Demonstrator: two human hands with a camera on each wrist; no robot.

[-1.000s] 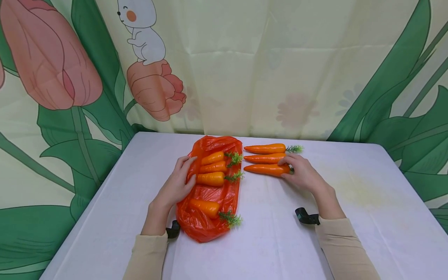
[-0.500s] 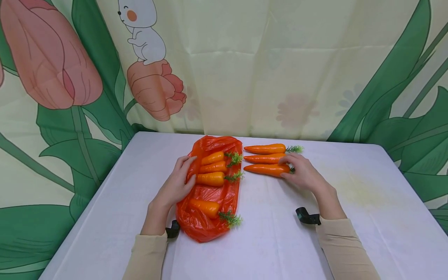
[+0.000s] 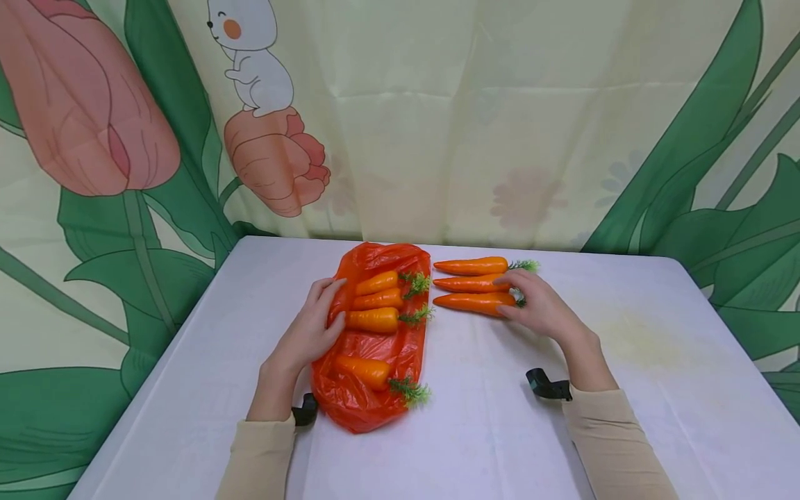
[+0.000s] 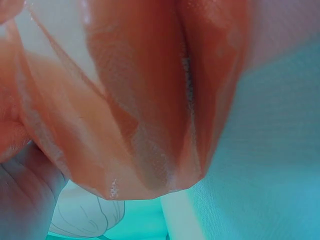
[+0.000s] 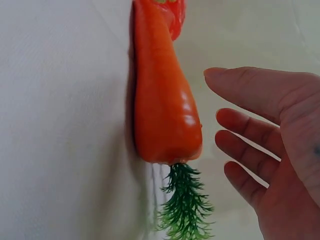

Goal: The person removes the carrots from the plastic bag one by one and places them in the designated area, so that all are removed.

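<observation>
A red plastic bag [image 3: 375, 342] lies on the table with several orange carrots [image 3: 378, 319] on it, their green tops pointing right. My left hand [image 3: 309, 337] holds the bag's left edge, with the fingers above the thumb. The left wrist view shows the thin plastic [image 4: 145, 100] close up, part of the hand [image 4: 25, 197] beside it. To the right of the bag, 3 carrots lie in a row. My right hand [image 3: 544, 312] is around the leafy end of the nearest carrot [image 3: 469, 302]. In the right wrist view, its fingers are spread and apart from that carrot [image 5: 165, 110].
A white cloth covers the table [image 3: 475, 430]. Behind it hangs a curtain [image 3: 425, 139] printed with tulips and a rabbit. Black wrist cameras sit at both cuffs, the right one [image 3: 546, 385] just above the tabletop.
My right hand has loosened slightly, and a little more of the nearest carrot's leafy top shows. The bag, carrots and left hand stay nearly the same.
</observation>
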